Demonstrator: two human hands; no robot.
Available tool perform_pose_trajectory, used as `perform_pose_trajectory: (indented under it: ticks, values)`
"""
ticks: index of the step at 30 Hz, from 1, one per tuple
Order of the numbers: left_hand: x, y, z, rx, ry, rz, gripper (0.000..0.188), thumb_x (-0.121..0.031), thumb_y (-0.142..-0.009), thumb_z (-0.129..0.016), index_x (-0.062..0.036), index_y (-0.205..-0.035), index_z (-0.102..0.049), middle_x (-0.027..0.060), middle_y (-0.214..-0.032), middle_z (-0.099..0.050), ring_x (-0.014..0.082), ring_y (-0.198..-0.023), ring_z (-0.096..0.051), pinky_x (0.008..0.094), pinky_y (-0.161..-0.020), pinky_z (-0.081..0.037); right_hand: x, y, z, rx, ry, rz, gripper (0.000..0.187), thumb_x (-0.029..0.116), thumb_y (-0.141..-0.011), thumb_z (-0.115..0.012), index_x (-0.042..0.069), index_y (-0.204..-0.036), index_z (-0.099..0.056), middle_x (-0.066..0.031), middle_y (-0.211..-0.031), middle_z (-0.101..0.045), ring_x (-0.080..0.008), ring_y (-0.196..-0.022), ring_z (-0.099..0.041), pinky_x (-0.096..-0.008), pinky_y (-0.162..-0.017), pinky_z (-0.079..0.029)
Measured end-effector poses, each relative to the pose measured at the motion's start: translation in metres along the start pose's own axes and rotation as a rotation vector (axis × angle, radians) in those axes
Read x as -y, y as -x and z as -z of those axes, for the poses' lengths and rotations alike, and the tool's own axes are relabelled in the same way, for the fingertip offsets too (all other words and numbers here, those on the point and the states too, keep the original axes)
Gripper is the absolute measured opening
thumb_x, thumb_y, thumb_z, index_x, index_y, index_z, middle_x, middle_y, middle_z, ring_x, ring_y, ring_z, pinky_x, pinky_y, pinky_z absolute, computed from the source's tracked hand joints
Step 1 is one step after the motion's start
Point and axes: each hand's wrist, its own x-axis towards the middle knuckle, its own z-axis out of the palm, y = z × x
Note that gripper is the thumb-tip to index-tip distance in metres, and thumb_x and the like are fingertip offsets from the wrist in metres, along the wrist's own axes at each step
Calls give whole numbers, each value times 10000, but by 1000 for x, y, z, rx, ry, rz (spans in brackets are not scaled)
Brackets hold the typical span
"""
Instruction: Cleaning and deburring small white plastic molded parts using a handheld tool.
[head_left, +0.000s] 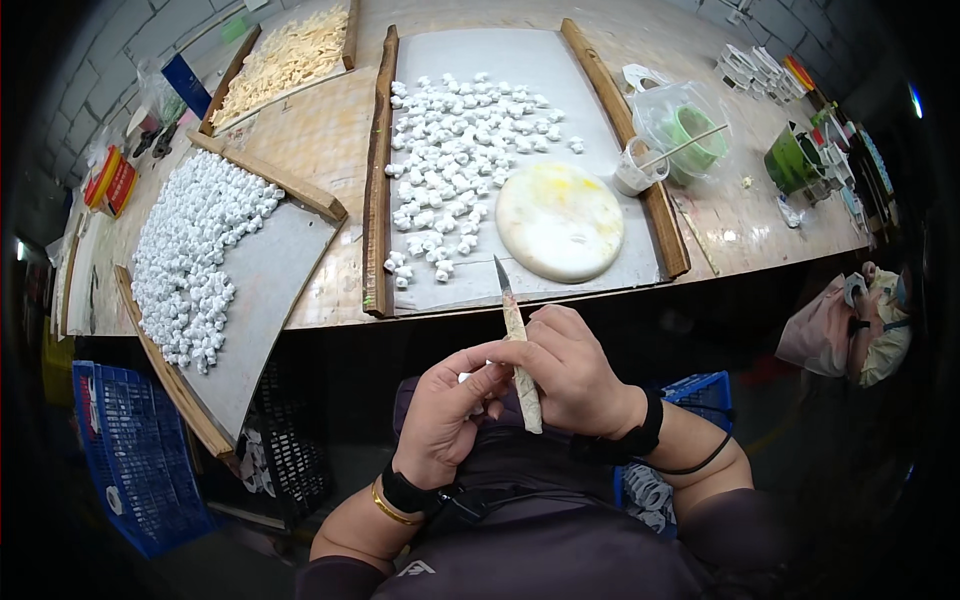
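Observation:
In front of my body both hands meet, closed, just below the table's near edge. My right hand point(585, 370) grips a craft knife point(515, 325) whose handle is wrapped in pale tape. Its pointed blade angles up and away toward the table. My left hand point(440, 415) pinches a small white piece point(463, 378), mostly hidden by the fingers. Beyond them, many small knobbly white pieces point(455, 165) lie scattered on a wood-edged board point(480, 50). A round white slab point(560, 225) with yellow stains rests at that board's near right.
Another board point(265, 265), heaped with white pieces, juts over the table's left edge. Cream-coloured bits point(285, 60) fill a tray behind it. A white cup point(637, 170) and green container point(697, 135) holding a stick stand right. Blue crates point(140, 450) sit below.

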Motion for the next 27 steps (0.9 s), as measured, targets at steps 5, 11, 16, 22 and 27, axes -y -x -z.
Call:
perform_pose_trajectory:
  ticks: [5,11,16,22,27]
  values:
    - [12,-5,9,-18,-55,-49,273,-127,-884,-669,-5,-1125,-632,8,-827,-629,57,-693,-559,178,-545,-430,-1,-2,5,62,67,57,301,109,-698,-655,67,-994,-624,-43,-766,-545,-240,-748,-533,-348,-738,-436]
    - [0,-7,-1,18,16,84,305,-147,-926,-610,17,-1183,-591,49,-910,-652,61,-686,-552,169,-508,-432,-9,5,8,-72,-26,46,304,140,-702,-704,87,-994,-640,-29,-717,-523,-233,-701,-522,-344,-684,-424]
    - [-2,-9,0,2,156,115,340,-137,-957,-545,60,-1234,-528,188,-1088,-635,81,-690,-558,172,-486,-444,-19,26,23,-236,-131,-76,354,210,-755,-762,91,-1072,-660,-11,-731,-588,-193,-625,-542,-321,-599,-411]
    - [-4,-15,-8,-36,163,92,308,-99,-954,-529,77,-1207,-522,215,-1073,-638,97,-666,-545,167,-439,-415,-29,53,30,-372,-226,-255,384,282,-807,-743,7,-1068,-683,-57,-809,-598,-144,-686,-560,-240,-605,-451]
    - [-5,-15,-7,-85,184,94,288,-43,-919,-547,78,-1180,-544,217,-1055,-645,94,-648,-518,166,-434,-374,-47,60,39,-487,-113,-369,322,244,-855,-706,-10,-1053,-684,-73,-787,-611,-152,-669,-573,-247,-602,-453]
